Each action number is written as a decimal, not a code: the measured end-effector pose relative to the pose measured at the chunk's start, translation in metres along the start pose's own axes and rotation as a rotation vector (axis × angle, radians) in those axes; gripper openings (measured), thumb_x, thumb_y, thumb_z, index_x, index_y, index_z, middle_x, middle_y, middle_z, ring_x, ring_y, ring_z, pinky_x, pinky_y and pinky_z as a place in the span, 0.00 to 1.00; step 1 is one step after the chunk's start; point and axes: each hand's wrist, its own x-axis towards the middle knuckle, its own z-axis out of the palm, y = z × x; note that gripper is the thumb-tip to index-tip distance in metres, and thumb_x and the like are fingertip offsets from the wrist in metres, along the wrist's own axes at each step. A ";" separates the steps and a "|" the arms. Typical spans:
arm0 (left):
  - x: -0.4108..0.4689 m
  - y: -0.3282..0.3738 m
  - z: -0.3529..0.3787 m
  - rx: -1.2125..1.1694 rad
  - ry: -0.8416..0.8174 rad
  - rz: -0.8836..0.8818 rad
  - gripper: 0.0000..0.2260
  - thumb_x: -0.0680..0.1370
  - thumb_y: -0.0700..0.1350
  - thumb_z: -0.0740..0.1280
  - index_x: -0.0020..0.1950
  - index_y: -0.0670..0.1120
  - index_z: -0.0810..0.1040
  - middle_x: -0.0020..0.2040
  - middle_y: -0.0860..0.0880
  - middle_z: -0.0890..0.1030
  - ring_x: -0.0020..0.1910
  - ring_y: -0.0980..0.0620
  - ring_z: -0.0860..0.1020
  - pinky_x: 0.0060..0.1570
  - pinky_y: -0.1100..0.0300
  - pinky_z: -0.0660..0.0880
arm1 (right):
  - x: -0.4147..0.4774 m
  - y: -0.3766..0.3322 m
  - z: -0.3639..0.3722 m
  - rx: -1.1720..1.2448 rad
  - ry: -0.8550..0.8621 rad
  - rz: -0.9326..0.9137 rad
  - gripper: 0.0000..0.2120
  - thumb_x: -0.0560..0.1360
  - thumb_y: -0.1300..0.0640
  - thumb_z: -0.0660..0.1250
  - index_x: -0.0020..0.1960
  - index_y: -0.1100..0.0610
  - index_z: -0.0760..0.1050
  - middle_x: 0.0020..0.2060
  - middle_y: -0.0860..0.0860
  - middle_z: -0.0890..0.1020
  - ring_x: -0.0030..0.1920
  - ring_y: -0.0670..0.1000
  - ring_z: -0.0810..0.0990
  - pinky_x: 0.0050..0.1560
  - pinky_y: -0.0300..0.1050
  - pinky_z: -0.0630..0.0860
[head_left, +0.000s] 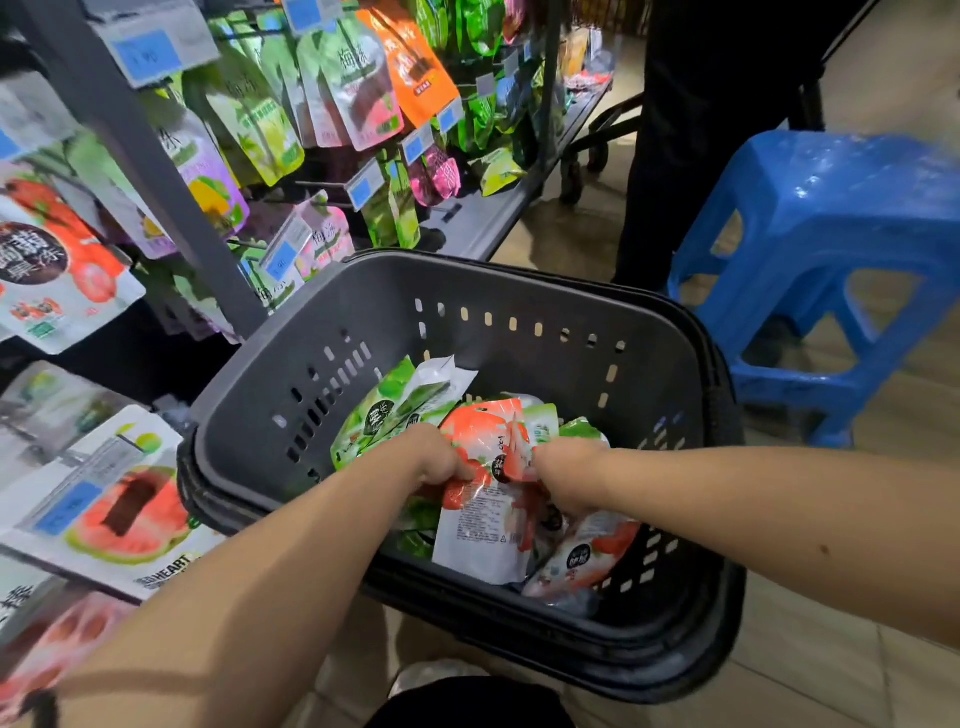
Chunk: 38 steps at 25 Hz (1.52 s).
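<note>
Both of the person's bare arms reach down into a dark grey plastic shopping basket with slotted walls (519, 312), which sits low in front of them beside the display rack. The left hand (441, 457) is closed, its fingers curled round the upper edge of a red-and-white foil snack pouch (483, 535) that lies with its printed back facing up near the basket's near wall. The right hand (566, 478) is closed too, knuckles up, gripping a second red-and-white pouch (511, 441) that stands crumpled between the two hands; its fingertips are buried in the packets, so I cannot tell how many it holds. Behind the left hand, green-and-white snack pouches (384, 415) lean against the basket's left wall, and another red-and-white rounded packet (587, 556) lies at the near right corner, just beside the right wrist. To the left, a grey metal display rack (156, 171) carries hanging packets with blue price tags, among them an orange pouch (410, 62) high up and a white pack printed with a watermelon slice (130, 509) lower down. On the right, a blue plastic stool (831, 234) stands on the tiled floor, near the basket's far corner, and a figure in dark clothing (701, 130) stands just behind it.
</note>
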 end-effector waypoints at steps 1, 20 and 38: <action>-0.003 0.000 -0.001 -0.039 -0.004 0.025 0.21 0.75 0.48 0.78 0.59 0.34 0.80 0.53 0.38 0.85 0.53 0.40 0.84 0.61 0.44 0.80 | -0.002 0.003 -0.003 0.042 0.018 0.017 0.14 0.78 0.61 0.69 0.64 0.56 0.76 0.54 0.53 0.79 0.55 0.56 0.81 0.48 0.49 0.78; -0.068 0.030 -0.033 -0.493 0.230 0.444 0.21 0.72 0.64 0.68 0.53 0.48 0.78 0.49 0.49 0.86 0.46 0.47 0.86 0.54 0.41 0.81 | -0.037 0.016 -0.047 1.792 0.492 -0.114 0.10 0.81 0.59 0.63 0.47 0.60 0.82 0.41 0.60 0.85 0.38 0.59 0.84 0.42 0.51 0.81; -0.055 0.023 -0.027 -0.517 0.156 0.422 0.18 0.70 0.54 0.81 0.55 0.50 0.82 0.44 0.57 0.88 0.41 0.60 0.86 0.45 0.63 0.81 | -0.041 0.041 -0.059 2.071 0.356 -0.171 0.13 0.84 0.57 0.62 0.63 0.60 0.80 0.55 0.63 0.85 0.53 0.61 0.86 0.54 0.58 0.83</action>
